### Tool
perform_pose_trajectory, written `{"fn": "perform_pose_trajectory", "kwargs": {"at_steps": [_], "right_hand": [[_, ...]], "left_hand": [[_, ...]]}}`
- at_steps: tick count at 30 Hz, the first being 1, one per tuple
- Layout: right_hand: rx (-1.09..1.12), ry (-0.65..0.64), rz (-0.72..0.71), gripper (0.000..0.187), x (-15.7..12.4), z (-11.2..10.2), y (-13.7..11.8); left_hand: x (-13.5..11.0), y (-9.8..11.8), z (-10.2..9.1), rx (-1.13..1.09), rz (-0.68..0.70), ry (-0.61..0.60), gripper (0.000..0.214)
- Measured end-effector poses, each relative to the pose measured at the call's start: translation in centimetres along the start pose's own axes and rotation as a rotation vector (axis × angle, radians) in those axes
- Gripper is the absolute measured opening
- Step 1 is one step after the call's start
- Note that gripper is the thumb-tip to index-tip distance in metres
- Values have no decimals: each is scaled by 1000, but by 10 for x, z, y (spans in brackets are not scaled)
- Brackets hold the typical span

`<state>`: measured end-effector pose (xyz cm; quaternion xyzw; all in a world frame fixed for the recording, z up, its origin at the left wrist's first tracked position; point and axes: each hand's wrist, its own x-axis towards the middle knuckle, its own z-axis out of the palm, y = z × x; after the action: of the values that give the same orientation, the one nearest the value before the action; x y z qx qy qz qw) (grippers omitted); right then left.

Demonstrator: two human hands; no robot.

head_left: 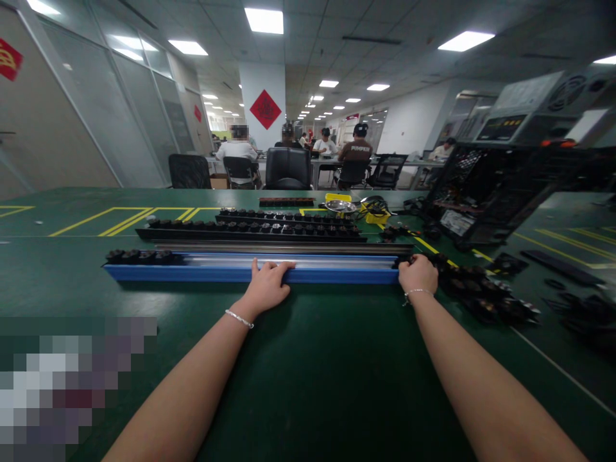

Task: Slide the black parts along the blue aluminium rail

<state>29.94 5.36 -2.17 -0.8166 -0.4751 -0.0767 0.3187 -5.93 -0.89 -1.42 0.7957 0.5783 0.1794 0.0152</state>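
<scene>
**A:** Where is the long blue plastic rail with the silver channel (337,276)?

**B:** It lies across the green worktop (312,372) at twelve o'clock. Only its ten o'clock end holds black round knobs (139,256); the rest of the channel is bare.

**A:** And the hands?

**B:** The left hand (267,285) lies spread, fingers hooked over the rail's middle. The right hand (418,274) is curled tight at its right end, contents hidden. At two o'clock there's a heap of loose black knobs (481,298).

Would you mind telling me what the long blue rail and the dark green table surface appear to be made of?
Long blue rail: the silvery channel on top shows streaky lengthwise reflections, so likely metal, perhaps aluminium; the blue front looks smooth and even, either paint or plastic. Dark green table surface: matte, barely any glare, probably a rubber or vinyl mat.
</scene>
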Motion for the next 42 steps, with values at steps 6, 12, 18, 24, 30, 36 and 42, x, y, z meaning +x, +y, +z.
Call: {"fn": "perform_pose_trajectory", "kwargs": {"at_steps": [6, 12, 18, 24, 30, 36, 42], "right_hand": [[-74, -12, 26, 43, 6, -14, 17], [-156, -39, 47, 46, 5, -34, 49], [-217, -19, 46, 43, -5, -50, 72], [-260, -61, 20, 40, -1, -58, 86], [-342, -240, 32, 37, -1, -59, 91], [-351, -247, 66, 35, 0, -58, 100], [-423, -54, -69, 29, -11, -56, 82]], "left_hand": [[0, 0, 0, 5, -5, -15, 54], [0, 0, 1, 5, 1, -7, 55], [0, 2, -1, 7, -14, -17, 56], [-1, 2, -2, 4, -15, -21, 55], [-1, 1, 0, 17, -13, -8, 55], [-1, 0, 1, 14, -1, 1, 55], [-1, 1, 2, 31, -19, -1, 53]]}}
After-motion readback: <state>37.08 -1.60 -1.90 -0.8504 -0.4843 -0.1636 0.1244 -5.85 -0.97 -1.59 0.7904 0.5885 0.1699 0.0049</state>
